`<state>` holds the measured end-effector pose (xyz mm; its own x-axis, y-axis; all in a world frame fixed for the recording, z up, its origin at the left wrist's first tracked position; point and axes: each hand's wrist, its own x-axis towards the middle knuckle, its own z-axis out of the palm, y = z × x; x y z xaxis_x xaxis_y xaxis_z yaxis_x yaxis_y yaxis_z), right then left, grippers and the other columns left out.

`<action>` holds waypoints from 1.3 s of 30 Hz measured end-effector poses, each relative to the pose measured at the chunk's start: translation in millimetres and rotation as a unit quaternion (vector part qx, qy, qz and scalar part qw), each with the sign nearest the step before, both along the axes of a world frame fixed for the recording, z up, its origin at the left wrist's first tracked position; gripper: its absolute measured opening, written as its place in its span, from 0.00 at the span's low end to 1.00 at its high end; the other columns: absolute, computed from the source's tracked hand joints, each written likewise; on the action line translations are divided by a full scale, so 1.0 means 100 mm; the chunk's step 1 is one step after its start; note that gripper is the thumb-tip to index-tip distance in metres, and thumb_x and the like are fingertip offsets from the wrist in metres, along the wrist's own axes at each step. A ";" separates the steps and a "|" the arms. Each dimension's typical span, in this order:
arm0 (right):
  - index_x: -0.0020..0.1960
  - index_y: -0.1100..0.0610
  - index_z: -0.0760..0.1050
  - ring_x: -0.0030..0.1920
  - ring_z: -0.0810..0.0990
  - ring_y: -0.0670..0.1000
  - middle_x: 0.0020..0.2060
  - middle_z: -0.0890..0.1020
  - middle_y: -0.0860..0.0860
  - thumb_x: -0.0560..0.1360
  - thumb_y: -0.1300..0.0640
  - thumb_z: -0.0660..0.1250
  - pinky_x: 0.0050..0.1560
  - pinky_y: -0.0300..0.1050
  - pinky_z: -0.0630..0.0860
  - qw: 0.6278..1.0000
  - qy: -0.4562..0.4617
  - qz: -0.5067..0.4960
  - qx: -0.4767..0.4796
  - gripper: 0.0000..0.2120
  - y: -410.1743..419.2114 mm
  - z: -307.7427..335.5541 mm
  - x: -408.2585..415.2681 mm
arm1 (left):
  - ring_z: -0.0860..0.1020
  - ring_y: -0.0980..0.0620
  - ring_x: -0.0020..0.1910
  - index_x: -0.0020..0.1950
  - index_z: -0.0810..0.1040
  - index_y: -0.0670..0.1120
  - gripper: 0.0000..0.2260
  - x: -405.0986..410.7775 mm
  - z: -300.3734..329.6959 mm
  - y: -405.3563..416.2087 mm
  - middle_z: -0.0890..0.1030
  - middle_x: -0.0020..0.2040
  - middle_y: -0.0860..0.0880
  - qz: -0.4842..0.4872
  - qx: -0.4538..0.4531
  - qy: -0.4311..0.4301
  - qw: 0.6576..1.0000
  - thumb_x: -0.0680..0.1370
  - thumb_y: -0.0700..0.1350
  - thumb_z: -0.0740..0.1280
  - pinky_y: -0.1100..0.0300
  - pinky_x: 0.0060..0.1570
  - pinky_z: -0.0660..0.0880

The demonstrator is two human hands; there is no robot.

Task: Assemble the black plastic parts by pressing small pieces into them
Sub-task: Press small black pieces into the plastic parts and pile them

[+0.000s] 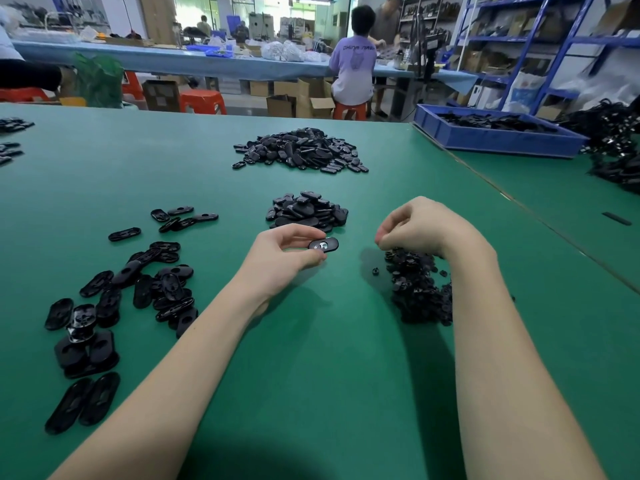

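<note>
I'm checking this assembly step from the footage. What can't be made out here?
Head view only:
- Whether the right hand pinches a small piece: its curled fingers hide the tips.
- The heap of small pieces: partly behind the right forearm.
- The oval part in the left hand: too small to tell if filled.

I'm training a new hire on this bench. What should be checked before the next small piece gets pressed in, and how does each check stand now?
1. Oval part gripped by left hand: ok.
2. Its recess faces up: ok.
3. Right hand over the small-piece pile: ok.
4. One piece pinched in the right fingers: cannot tell.
5. Unassembled stock pile close behind the hands: ok.
</note>
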<state>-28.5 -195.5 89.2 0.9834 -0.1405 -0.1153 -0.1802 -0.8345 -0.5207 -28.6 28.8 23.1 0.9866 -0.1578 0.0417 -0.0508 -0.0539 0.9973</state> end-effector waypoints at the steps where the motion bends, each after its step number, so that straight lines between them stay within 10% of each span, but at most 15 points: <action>1: 0.42 0.48 0.86 0.40 0.79 0.47 0.42 0.86 0.45 0.71 0.55 0.74 0.39 0.41 0.73 0.999 -0.013 0.011 0.027 0.02 0.05 0.00 0.01 | 0.84 0.60 0.39 0.51 0.85 0.46 0.11 0.00 0.00 0.01 0.86 0.41 0.57 0.004 -0.001 -0.003 1.000 0.73 0.33 0.74 0.73 0.39 0.74; 16: 0.39 0.49 0.87 0.25 0.69 0.43 0.28 0.79 0.43 0.72 0.57 0.77 0.24 0.35 0.61 0.962 -0.042 0.027 0.269 0.04 0.59 -0.18 0.11 | 0.85 0.56 0.48 0.56 0.84 0.45 0.14 0.07 0.04 0.14 0.87 0.48 0.50 0.008 -0.001 -0.025 1.000 0.74 0.31 0.73 0.68 0.52 0.78; 39: 0.37 0.47 0.86 0.26 0.63 0.45 0.31 0.73 0.49 0.69 0.57 0.77 0.24 0.35 0.58 0.967 -0.044 0.026 0.250 0.06 0.62 -0.20 0.14 | 0.85 0.57 0.49 0.53 0.85 0.50 0.14 0.09 0.11 0.17 0.87 0.47 0.52 0.002 0.013 -0.051 0.999 0.74 0.33 0.74 0.68 0.54 0.78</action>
